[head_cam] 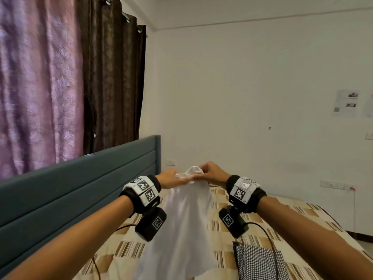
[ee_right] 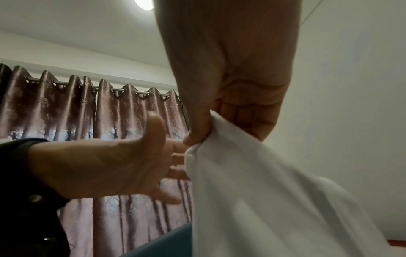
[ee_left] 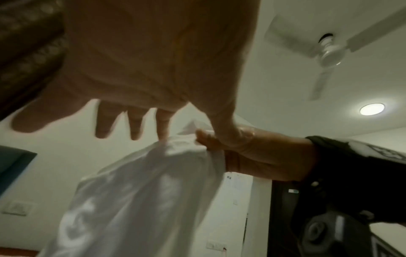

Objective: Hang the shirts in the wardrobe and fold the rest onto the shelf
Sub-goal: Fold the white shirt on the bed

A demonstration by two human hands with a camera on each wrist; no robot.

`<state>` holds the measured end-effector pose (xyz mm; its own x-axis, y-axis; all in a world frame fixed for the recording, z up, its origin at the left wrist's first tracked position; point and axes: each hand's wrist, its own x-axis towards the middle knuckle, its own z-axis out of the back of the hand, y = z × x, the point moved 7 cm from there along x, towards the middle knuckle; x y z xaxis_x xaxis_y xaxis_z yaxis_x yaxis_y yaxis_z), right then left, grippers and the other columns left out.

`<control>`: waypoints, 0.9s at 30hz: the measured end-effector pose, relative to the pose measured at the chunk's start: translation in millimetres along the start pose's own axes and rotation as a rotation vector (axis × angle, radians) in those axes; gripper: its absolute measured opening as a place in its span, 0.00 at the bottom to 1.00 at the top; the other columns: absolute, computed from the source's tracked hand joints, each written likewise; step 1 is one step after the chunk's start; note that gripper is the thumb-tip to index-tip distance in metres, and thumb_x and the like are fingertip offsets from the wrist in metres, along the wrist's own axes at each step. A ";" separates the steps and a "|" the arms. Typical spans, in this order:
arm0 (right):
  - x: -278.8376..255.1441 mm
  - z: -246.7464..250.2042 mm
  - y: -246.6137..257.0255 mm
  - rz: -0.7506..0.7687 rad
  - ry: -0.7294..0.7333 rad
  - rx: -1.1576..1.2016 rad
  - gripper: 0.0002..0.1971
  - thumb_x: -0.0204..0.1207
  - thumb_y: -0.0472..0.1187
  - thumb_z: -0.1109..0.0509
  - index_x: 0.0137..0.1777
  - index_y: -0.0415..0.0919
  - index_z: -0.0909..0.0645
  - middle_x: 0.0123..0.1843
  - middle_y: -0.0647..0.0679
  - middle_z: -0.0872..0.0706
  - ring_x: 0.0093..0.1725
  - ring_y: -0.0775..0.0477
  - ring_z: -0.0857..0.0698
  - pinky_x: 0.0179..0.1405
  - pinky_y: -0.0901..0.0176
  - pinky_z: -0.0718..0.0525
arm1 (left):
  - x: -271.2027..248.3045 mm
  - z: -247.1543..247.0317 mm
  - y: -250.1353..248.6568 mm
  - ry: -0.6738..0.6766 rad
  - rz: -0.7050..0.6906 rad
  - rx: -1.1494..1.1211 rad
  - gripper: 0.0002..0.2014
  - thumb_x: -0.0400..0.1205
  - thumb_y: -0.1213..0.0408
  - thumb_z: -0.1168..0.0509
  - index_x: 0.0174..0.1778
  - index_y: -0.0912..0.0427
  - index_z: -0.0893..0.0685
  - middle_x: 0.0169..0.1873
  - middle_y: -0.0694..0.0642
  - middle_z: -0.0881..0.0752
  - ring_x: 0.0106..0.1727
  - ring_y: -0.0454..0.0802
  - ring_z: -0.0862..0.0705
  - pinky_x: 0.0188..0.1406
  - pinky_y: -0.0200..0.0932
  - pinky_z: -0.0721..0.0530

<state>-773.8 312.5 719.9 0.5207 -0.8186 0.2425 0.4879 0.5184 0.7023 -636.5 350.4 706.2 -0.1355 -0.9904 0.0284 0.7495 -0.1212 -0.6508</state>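
A white shirt (head_cam: 181, 223) hangs over the bed, held up by its top edge. My right hand (head_cam: 210, 173) pinches that bunched edge between thumb and curled fingers, as the right wrist view shows for the right hand (ee_right: 219, 107) and shirt (ee_right: 263, 191). My left hand (head_cam: 173, 178) is just left of it with straight, spread fingers against the cloth. The left wrist view shows the left hand (ee_left: 162, 121) touching the shirt (ee_left: 142, 191) beside the right hand (ee_left: 252, 156). A folded black-and-white checked garment (head_cam: 260, 263) lies on the bed at lower right. No wardrobe or shelf is in view.
The bed (head_cam: 292, 215) has a tan checked cover and a blue-grey headboard (head_cam: 80, 188) on the left. Pink and brown curtains (head_cam: 40, 87) hang behind it. A white wall faces me. Black cables (head_cam: 268, 237) trail from the wrist cameras over the bed.
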 end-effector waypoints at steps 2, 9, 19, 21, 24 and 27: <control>1.7 -10.3 9.3 0.038 0.048 0.017 0.15 0.74 0.43 0.25 0.41 0.27 0.15 0.36 0.36 0.16 0.35 0.47 0.17 0.37 0.53 0.20 | -8.6 -15.1 -22.9 0.116 -0.131 -0.002 0.17 0.77 0.48 0.31 0.52 0.57 0.20 0.51 0.62 0.17 0.55 0.57 0.18 0.54 0.43 0.20; -10.7 -13.9 -1.4 -0.018 0.100 0.267 0.21 0.78 0.47 0.33 0.60 0.28 0.19 0.48 0.39 0.14 0.44 0.49 0.14 0.41 0.63 0.14 | 2.5 -2.4 -32.4 -0.047 -0.214 0.056 0.10 0.78 0.59 0.29 0.40 0.61 0.19 0.31 0.51 0.22 0.33 0.45 0.23 0.32 0.34 0.25; -17.2 -0.4 -33.0 -0.325 0.120 0.050 0.25 0.81 0.59 0.43 0.60 0.36 0.23 0.34 0.45 0.18 0.27 0.51 0.18 0.20 0.67 0.24 | 8.8 -6.0 -10.8 -0.242 -0.149 0.107 0.16 0.76 0.59 0.28 0.26 0.61 0.24 0.24 0.54 0.27 0.26 0.48 0.27 0.27 0.38 0.30; -27.7 -13.6 -38.2 -0.501 0.202 0.212 0.35 0.80 0.67 0.54 0.62 0.34 0.27 0.35 0.43 0.15 0.26 0.49 0.14 0.18 0.67 0.26 | 10.2 0.2 -5.3 -0.285 -0.149 0.087 0.15 0.76 0.59 0.28 0.31 0.68 0.19 0.26 0.59 0.26 0.29 0.52 0.26 0.30 0.42 0.30; -29.0 -39.4 -30.1 -0.544 0.312 0.392 0.36 0.79 0.70 0.58 0.53 0.36 0.25 0.38 0.40 0.15 0.30 0.48 0.14 0.21 0.67 0.22 | 7.3 1.0 -9.3 -0.275 -0.185 0.043 0.15 0.75 0.58 0.27 0.35 0.69 0.15 0.27 0.58 0.22 0.29 0.50 0.24 0.31 0.42 0.28; -14.7 -58.2 -12.8 -0.398 0.364 0.434 0.17 0.70 0.54 0.29 0.37 0.39 0.24 0.27 0.49 0.22 0.24 0.56 0.24 0.21 0.70 0.24 | -4.5 -13.0 -23.4 -0.081 -0.249 0.013 0.09 0.74 0.59 0.26 0.39 0.63 0.13 0.30 0.54 0.18 0.30 0.45 0.21 0.30 0.36 0.24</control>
<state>-746.9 332.4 668.4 0.5992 -0.7514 -0.2763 0.4061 -0.0121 0.9137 -661.9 358.5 711.4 -0.2650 -0.9320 0.2474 0.7078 -0.3623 -0.6064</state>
